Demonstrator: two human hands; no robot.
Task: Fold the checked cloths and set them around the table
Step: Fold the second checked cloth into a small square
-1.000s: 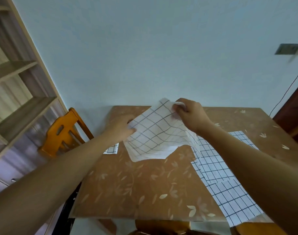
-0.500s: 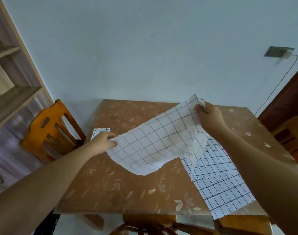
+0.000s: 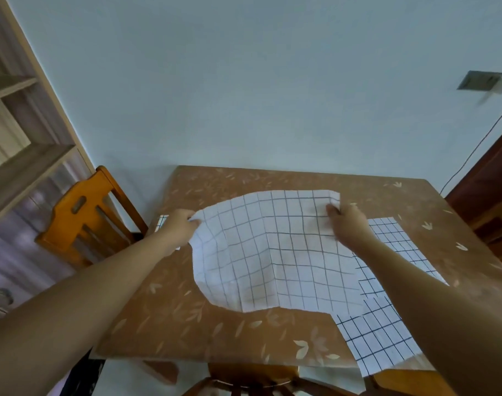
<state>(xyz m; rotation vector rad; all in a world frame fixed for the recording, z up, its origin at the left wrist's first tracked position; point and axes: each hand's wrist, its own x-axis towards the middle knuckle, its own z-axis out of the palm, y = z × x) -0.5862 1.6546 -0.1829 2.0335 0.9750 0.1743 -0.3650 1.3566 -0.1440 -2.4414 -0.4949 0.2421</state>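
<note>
With fingers (image 3: pixel 194 222) of left hand (image 3: pixel 177 230) and right hand (image 3: pixel 349 227) pinching the checked cloth's (image 3: pixel 272 252) far corners, best stretching it taut, level.

An orange wooden chair (image 3: pixel 81 215) is standing beside the shelving (image 3: pixel 24 167); a cable (image 3: pixel 472 152) is hanging below the wall socket (image 3: pixel 483 81).

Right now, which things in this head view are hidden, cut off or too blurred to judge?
Head view:
Small checked cloth on the table: mostly behind the left hand, which pinches the held checked cloth.
Flat checked cloths, right side: right forearm covers them; number unclear.
Near chair: cut by the bottom edge.
Wall socket: blurred.
</note>
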